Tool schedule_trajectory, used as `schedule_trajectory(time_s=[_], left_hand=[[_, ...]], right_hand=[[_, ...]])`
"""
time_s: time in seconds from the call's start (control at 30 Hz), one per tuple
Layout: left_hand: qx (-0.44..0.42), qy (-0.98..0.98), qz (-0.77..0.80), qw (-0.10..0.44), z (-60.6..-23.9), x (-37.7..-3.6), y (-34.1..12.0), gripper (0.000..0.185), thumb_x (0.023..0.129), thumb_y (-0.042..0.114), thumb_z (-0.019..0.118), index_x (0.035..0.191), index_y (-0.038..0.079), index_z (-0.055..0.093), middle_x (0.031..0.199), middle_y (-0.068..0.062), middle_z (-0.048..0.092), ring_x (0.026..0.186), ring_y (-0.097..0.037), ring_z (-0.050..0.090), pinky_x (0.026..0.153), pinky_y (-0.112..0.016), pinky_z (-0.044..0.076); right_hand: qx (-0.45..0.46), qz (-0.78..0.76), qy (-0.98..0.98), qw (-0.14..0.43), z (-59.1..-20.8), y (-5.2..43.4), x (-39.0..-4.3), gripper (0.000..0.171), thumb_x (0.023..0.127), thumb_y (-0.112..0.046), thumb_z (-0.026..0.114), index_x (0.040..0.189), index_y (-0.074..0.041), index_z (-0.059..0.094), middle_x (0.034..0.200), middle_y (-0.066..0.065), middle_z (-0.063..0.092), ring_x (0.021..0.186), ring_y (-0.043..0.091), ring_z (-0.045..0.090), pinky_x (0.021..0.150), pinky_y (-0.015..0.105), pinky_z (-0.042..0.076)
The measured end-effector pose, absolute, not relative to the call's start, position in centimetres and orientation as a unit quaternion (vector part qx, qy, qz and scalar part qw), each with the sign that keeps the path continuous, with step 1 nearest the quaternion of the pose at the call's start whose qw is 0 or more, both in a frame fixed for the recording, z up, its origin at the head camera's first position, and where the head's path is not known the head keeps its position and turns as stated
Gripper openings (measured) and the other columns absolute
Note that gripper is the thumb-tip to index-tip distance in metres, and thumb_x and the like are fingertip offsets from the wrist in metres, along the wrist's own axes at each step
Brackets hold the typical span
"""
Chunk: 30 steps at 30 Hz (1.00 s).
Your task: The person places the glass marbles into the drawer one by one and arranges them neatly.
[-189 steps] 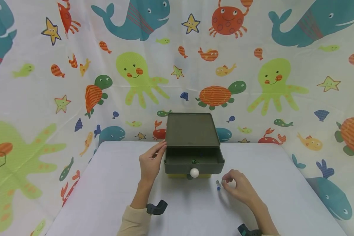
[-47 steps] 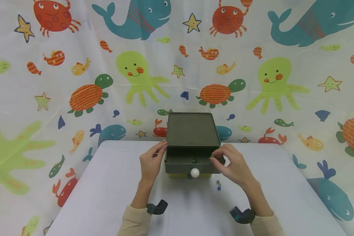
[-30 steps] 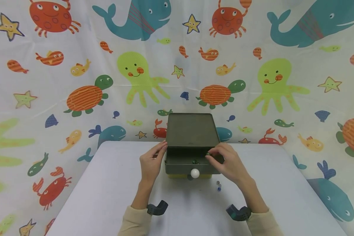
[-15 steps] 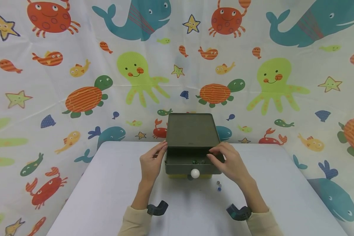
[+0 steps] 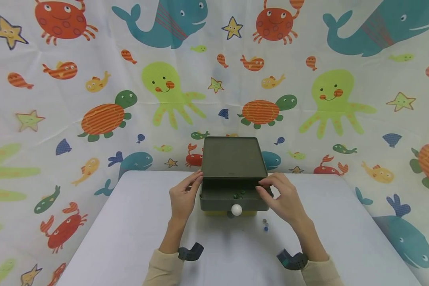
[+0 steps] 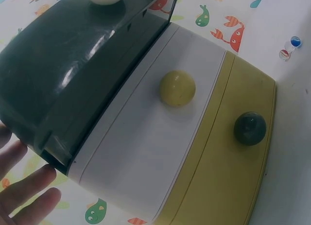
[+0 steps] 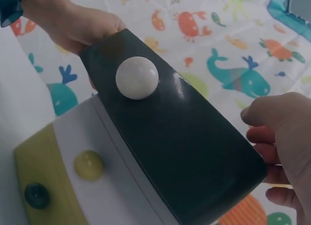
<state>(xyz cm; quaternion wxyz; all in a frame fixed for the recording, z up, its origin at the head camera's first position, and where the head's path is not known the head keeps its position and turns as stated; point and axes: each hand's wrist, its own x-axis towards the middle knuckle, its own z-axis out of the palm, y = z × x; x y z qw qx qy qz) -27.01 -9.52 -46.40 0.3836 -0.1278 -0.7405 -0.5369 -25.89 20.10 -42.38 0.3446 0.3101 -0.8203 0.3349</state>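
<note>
A small drawer chest (image 5: 234,157) has a dark green top, with a white tier and a yellow tier (image 6: 243,94) below. Its green top drawer (image 5: 214,204) with a white knob (image 5: 236,210) is pulled out. Several green marbles (image 5: 235,196) lie inside it. My left hand (image 5: 184,194) rests its fingertips against the chest's left side, its fingers (image 6: 29,186) fairly straight. At the drawer's right wall is my right hand (image 5: 282,196), thumb and forefinger parted with nothing between them. The right wrist view shows this right hand (image 7: 286,142) beside the drawer's corner.
A little cluster of clear and blue marbles (image 5: 266,228) lies on the white table (image 5: 139,222), right of the chest's front. A yellow knob (image 6: 178,88) and a dark green knob (image 6: 250,128) mark the lower drawers. A sea-animal cloth (image 5: 186,111) hangs behind.
My right hand carried a marble from the table to the drawer and let it go among the others. Since then the hand has shifted slightly right. My left hand has stayed put.
</note>
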Motion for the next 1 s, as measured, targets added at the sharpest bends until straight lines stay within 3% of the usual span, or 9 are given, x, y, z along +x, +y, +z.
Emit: schedule_trajectory(time_s=[0.73,1.0], left_hand=[[-0.13,-0.743,-0.533,0.383,-46.5,-27.2,-9.6,0.021,0.093,0.018,0.072,0.111,0.01,0.078,0.114,-0.006,0.076,0.091,-0.016,0.076,0.075,-0.013,0.058],[-0.132,-0.738,-0.534,0.391,-46.8,-27.8,-9.3,0.02,0.092,0.016,0.073,0.111,0.009,0.078,0.113,-0.007,0.076,0.091,-0.021,0.077,0.074,-0.011,0.057]], right_hand=[[0.285,0.338,-0.817,0.371,-42.7,21.6,-25.4,0.026,0.075,-0.001,0.083,0.097,-0.006,0.071,0.091,0.003,0.069,0.083,0.013,0.061,0.076,0.009,0.05],[0.28,0.345,-0.813,0.376,-43.3,22.2,-25.6,0.024,0.075,-0.002,0.082,0.095,-0.007,0.07,0.09,0.0,0.068,0.081,0.01,0.061,0.078,0.004,0.047]])
